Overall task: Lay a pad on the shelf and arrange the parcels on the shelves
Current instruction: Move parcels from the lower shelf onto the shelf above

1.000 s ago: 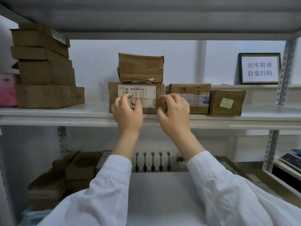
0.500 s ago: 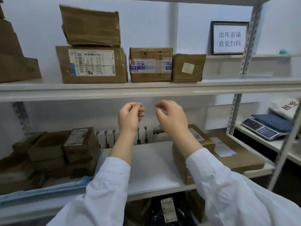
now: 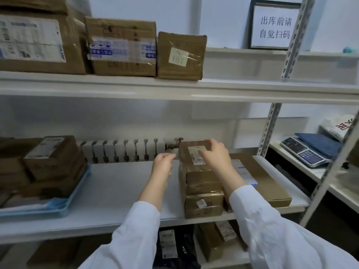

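Observation:
On the middle shelf (image 3: 116, 191), which has a white surface, stands a stack of brown parcels (image 3: 202, 181), with a flat brown box (image 3: 268, 183) to its right. My right hand (image 3: 213, 155) lies over the label on the top parcel, its fingers stretched toward the far edge. My left hand (image 3: 163, 164) hovers just left of the stack, loosely curled and holding nothing. The upper shelf (image 3: 233, 88) carries three boxes side by side: a large labelled box (image 3: 38, 43), a taped box (image 3: 122, 47) and a small box (image 3: 180, 55).
A blue tray (image 3: 64, 206) with several brown parcels (image 3: 52, 158) fills the middle shelf's left end. A radiator (image 3: 124, 150) runs along the back. Metal uprights (image 3: 270, 131) stand at the right, with a scale (image 3: 305, 152) beyond them. A framed sign (image 3: 274, 26) stands high up. More parcels (image 3: 209, 243) lie below.
Both hands let go of the labelled box on the upper shelf and dropped to the middle shelf. My view swung down and right, and my right hand reached onto the parcel stack.

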`<move>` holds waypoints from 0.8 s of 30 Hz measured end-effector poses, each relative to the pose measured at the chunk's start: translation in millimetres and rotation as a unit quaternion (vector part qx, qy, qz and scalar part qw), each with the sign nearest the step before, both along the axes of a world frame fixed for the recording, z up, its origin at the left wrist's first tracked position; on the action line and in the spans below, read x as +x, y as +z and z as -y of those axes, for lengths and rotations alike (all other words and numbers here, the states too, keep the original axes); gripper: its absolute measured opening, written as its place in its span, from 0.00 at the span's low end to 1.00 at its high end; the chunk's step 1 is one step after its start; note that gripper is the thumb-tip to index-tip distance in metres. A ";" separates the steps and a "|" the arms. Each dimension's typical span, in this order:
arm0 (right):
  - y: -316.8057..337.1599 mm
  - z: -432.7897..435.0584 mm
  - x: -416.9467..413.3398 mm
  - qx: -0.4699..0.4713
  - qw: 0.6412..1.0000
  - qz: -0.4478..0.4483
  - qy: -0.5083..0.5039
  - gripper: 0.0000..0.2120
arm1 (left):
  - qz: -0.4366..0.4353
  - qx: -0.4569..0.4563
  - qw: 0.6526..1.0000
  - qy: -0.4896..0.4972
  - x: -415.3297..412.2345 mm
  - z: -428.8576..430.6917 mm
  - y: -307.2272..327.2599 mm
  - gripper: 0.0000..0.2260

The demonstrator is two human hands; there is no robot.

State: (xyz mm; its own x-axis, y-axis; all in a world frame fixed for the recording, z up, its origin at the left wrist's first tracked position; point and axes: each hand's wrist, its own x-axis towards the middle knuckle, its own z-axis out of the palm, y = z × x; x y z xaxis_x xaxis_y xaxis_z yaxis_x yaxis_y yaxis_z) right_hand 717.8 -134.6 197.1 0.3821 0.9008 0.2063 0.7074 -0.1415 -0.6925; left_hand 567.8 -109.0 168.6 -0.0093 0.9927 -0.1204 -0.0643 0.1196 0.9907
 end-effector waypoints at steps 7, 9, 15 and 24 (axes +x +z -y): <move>-45.7 -23.0 50.0 -0.117 0.992 0.026 -0.047 0.32 | -0.020 -0.100 0.995 0.014 45.9 -12.2 -33.5 0.24; -55.8 -27.5 56.5 -0.139 0.989 -0.013 -0.044 0.35 | -0.024 -0.132 0.991 0.007 52.2 -14.6 -38.7 0.28; -72.3 -36.5 70.5 -0.162 0.970 -0.181 -0.006 0.33 | -0.037 -0.219 0.972 -0.078 69.1 -19.1 -51.1 0.34; -53.6 -45.2 69.8 -0.076 0.970 -0.232 0.003 0.38 | 0.059 -0.205 0.976 -0.049 64.3 -24.9 -41.5 0.37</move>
